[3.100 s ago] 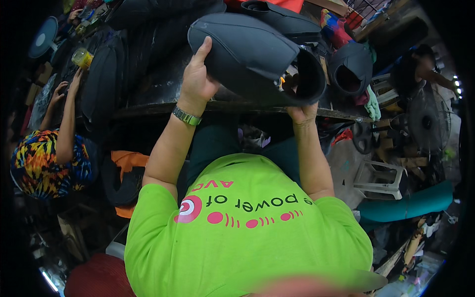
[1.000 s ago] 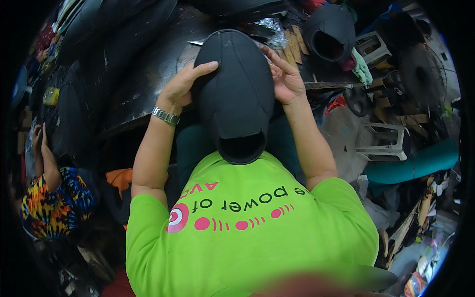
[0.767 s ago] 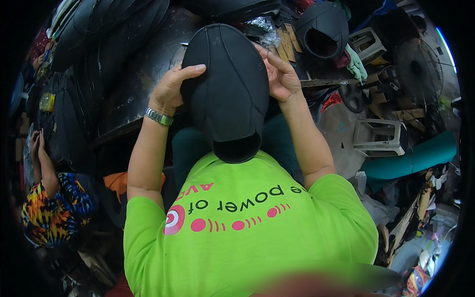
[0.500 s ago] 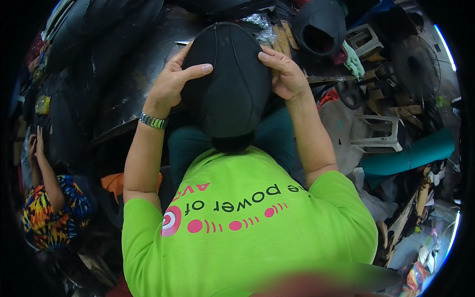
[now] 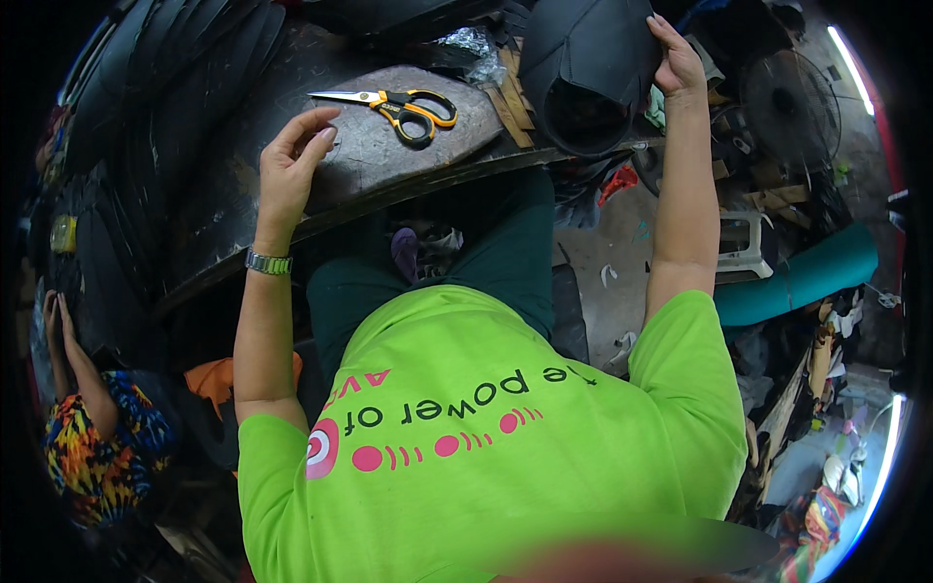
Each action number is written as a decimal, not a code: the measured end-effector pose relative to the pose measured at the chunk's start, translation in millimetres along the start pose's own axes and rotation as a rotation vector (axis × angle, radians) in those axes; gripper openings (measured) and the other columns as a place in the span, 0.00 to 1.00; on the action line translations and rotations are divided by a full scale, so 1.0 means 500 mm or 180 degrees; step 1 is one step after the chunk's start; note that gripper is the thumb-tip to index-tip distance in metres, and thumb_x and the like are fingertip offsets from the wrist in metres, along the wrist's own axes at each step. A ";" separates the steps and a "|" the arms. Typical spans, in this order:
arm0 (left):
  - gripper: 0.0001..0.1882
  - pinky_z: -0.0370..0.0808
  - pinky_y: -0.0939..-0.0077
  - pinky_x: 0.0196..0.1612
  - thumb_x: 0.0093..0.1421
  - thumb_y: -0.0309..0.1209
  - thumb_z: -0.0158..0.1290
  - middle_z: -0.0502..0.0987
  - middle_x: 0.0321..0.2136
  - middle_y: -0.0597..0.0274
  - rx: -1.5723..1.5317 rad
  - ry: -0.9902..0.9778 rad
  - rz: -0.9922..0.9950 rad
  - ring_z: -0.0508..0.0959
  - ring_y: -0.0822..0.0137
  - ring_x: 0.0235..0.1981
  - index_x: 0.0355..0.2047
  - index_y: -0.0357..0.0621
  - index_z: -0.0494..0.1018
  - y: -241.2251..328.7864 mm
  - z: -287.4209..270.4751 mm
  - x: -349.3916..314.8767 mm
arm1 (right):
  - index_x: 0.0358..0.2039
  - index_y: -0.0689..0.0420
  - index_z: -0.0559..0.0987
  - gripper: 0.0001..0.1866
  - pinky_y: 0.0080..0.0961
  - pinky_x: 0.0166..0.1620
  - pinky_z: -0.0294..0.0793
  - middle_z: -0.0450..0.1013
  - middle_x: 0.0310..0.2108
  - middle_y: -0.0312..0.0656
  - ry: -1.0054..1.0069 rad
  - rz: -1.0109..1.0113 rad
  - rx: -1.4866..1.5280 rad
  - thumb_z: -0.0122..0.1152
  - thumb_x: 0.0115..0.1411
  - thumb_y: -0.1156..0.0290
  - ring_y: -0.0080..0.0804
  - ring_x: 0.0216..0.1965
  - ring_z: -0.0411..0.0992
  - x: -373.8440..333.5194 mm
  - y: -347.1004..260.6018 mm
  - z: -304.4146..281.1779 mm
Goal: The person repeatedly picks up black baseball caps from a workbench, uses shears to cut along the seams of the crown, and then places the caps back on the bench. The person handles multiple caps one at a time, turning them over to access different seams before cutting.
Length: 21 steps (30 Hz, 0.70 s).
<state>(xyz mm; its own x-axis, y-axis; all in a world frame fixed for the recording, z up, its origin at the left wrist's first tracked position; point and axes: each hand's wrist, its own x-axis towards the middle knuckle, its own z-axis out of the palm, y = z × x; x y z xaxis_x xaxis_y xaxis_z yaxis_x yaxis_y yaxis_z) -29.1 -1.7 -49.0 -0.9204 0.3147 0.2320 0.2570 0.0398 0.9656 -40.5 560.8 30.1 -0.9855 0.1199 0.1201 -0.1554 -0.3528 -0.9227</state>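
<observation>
My right hand [image 5: 678, 66] is at the upper right, its fingers on the right edge of a black domed shell with seams [image 5: 598, 49]. The shell's dark hollow end faces me, and it sits at the right end of the dark workbench [image 5: 219, 228]. My left hand [image 5: 294, 160] hovers over the bench, holding nothing, its fingers loosely bent and the thumb apart. Beside it, a pair of scissors with yellow and black handles [image 5: 397, 100] lies on a worn grey slab [image 5: 457, 136], blades pointing left.
Brown strips [image 5: 510, 97] and crumpled clear plastic [image 5: 473, 53] lie between slab and shell. Black sheets [image 5: 165, 78] are heaped at the left. A person in a multicoloured shirt [image 5: 107, 437] is at the lower left. A fan [image 5: 789, 107], a white stool [image 5: 746, 243] and a teal roll [image 5: 802, 272] stand right.
The black seamed shell, held in both hands before me, has moved to the upper right with my right hand. My left hand has let go, and the scissors and slab have come into sight.
</observation>
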 end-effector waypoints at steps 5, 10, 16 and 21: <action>0.13 0.71 0.86 0.38 0.64 0.28 0.57 0.79 0.38 0.70 0.0390 0.0309 -0.0212 0.72 0.81 0.33 0.48 0.41 0.80 -0.049 -0.034 -0.005 | 0.45 0.57 0.79 0.11 0.33 0.47 0.81 0.80 0.41 0.41 0.0901 -0.0544 -0.0525 0.63 0.62 0.76 0.33 0.41 0.79 0.043 0.021 -0.083; 0.12 0.70 0.91 0.30 0.65 0.25 0.56 0.78 0.34 0.67 -0.1136 0.0936 -0.0601 0.73 0.83 0.29 0.49 0.38 0.77 -0.088 -0.047 -0.004 | 0.39 0.58 0.82 0.06 0.29 0.41 0.79 0.81 0.34 0.39 0.1121 -0.0653 -0.0764 0.66 0.60 0.75 0.30 0.33 0.79 0.110 0.048 -0.136; 0.14 0.72 0.93 0.28 0.67 0.24 0.54 0.78 0.36 0.64 -0.1484 0.0873 -0.0571 0.74 0.82 0.30 0.52 0.36 0.75 -0.103 -0.057 0.001 | 0.38 0.59 0.82 0.10 0.37 0.43 0.78 0.80 0.35 0.43 0.2056 -0.0151 -0.1600 0.70 0.58 0.69 0.36 0.36 0.78 0.211 0.064 -0.224; 0.14 0.72 0.93 0.28 0.67 0.24 0.54 0.78 0.37 0.63 -0.1571 0.0820 -0.0535 0.75 0.82 0.30 0.52 0.36 0.74 -0.105 -0.060 0.001 | 0.37 0.60 0.82 0.12 0.37 0.43 0.77 0.80 0.34 0.47 0.2828 -0.0615 -0.4187 0.70 0.57 0.66 0.42 0.37 0.78 0.166 0.090 -0.150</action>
<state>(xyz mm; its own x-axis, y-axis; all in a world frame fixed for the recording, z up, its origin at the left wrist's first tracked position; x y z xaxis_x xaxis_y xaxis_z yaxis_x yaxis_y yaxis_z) -52.0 -32.1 -95.9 -0.9946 0.0990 0.0323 -0.0097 -0.3970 0.9178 -124.2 624.6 -29.0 -0.5351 0.7090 0.4593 0.3600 0.6832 -0.6353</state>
